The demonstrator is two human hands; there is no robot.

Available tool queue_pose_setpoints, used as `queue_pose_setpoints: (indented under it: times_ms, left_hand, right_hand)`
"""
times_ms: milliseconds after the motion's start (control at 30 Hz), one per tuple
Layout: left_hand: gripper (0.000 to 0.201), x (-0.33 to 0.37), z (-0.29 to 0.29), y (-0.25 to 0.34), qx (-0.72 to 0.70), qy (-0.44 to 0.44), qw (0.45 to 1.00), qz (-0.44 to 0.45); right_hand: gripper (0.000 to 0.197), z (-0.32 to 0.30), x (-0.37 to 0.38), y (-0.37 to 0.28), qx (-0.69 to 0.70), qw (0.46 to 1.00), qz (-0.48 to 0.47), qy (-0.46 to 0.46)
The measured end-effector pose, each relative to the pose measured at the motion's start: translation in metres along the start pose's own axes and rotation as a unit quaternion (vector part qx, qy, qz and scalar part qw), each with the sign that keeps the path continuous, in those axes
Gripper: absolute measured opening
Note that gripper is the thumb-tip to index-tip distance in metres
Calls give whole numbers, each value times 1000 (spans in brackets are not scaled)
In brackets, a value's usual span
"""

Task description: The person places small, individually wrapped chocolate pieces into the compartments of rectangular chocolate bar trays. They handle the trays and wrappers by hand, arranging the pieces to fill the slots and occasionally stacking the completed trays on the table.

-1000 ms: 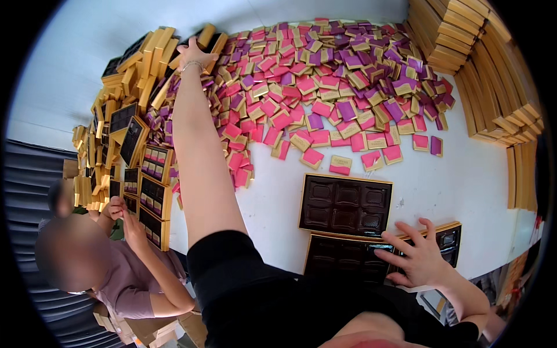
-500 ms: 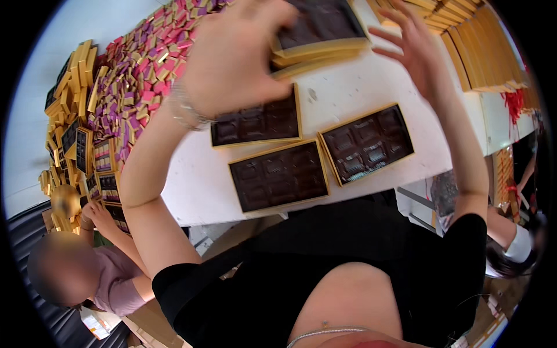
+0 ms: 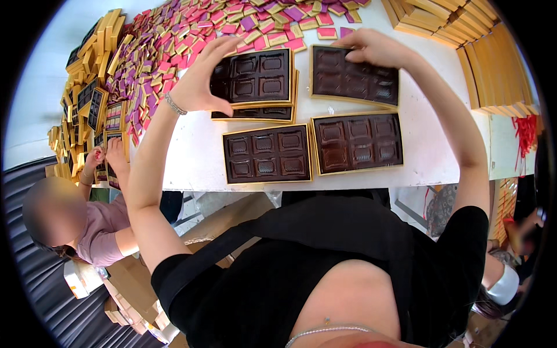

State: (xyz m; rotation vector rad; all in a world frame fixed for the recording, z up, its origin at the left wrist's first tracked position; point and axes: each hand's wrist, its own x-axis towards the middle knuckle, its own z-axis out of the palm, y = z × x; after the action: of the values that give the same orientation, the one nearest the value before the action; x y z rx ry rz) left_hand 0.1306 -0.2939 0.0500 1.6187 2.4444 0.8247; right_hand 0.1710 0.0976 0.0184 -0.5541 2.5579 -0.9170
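My left hand (image 3: pixel 200 78) spans the left end of a gold-edged box with a dark brown six-section tray (image 3: pixel 252 75). Its thumb lies along the near edge and its fingers along the far edge. That box rests on top of another similar box (image 3: pixel 270 113). At the far right, my right hand (image 3: pixel 374 49) grips the far edge of a third such box (image 3: pixel 348 81), its thumb over the tray and its other fingers partly hidden. Nearer to me, two more boxes lie flat side by side, a left one (image 3: pixel 267 153) and a right one (image 3: pixel 357 142).
A wide spread of small pink, purple and gold wrapped pieces (image 3: pixel 255 23) covers the back left of the white table (image 3: pixel 435 133). Gold boxes (image 3: pixel 499 69) stand stacked at the right, above red ribbons (image 3: pixel 525 139). A person (image 3: pixel 107 223) works among piled boxes (image 3: pixel 87 104) at the left.
The raised boxes have come down: one now lies on the left back box, another at the far right. My right hand, open before, now grips the far right box. The front boxes sit straighter.
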Motion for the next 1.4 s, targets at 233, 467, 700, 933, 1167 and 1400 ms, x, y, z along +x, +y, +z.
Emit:
queue_pose_setpoints:
  times_ms: [233, 467, 700, 933, 1167, 1400]
  left_hand:
    - [67, -27, 37, 9, -89, 65, 974, -196]
    - [57, -50, -26, -95, 50, 290, 910, -292]
    - [70, -173, -191, -296, 277, 340, 584, -683]
    - [36, -191, -199, -364, 309, 425, 620, -583]
    - [40, -146, -247, -290, 427, 232, 671, -560]
    - [17, -109, -273, -249, -529, 417, 658, -337]
  right_hand:
    - [66, 52, -52, -54, -183, 972, -54, 138]
    - [84, 55, -71, -81, -165, 967, -35, 194]
    - [70, 94, -70, -88, -212, 961, -55, 170]
    - [61, 104, -61, -85, -292, 947, -79, 109]
    - [61, 107, -53, -93, -285, 949, -71, 117]
    - [85, 103, -57, -106, -290, 944, -80, 136]
